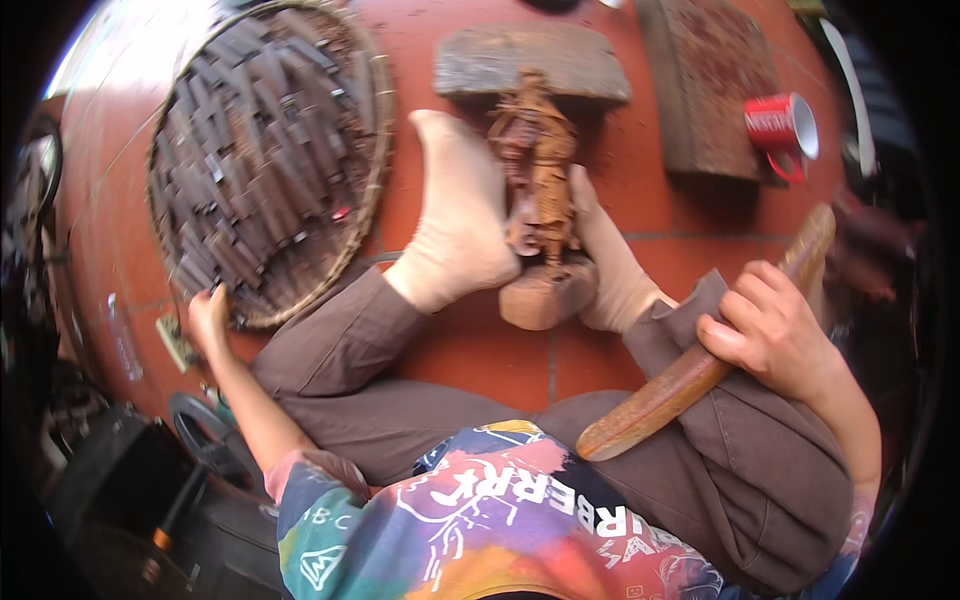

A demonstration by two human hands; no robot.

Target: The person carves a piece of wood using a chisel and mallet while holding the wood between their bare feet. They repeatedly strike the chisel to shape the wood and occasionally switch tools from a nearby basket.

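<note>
A carved wooden figure (548, 190) stands on a rounded base (546, 296), braced between my two feet. My right hand (765, 325) is wrapped round a long wooden mallet (655, 402), its thick end over my right thigh. At the left, my left hand (208, 318) reaches the near rim of a round woven basket (385, 130). Many dark carving chisels (265, 150) lie close together in that basket. The left fingers look curled against the tools nearest the rim; blur hides what is between them.
A weathered wood block (530, 62) lies behind the figure. On the right, a red mug (782, 128) is tipped on its side by a large wooden beam (715, 90). Red tiles (480, 365) cover the floor. Dark equipment (110, 480) crowds the lower left.
</note>
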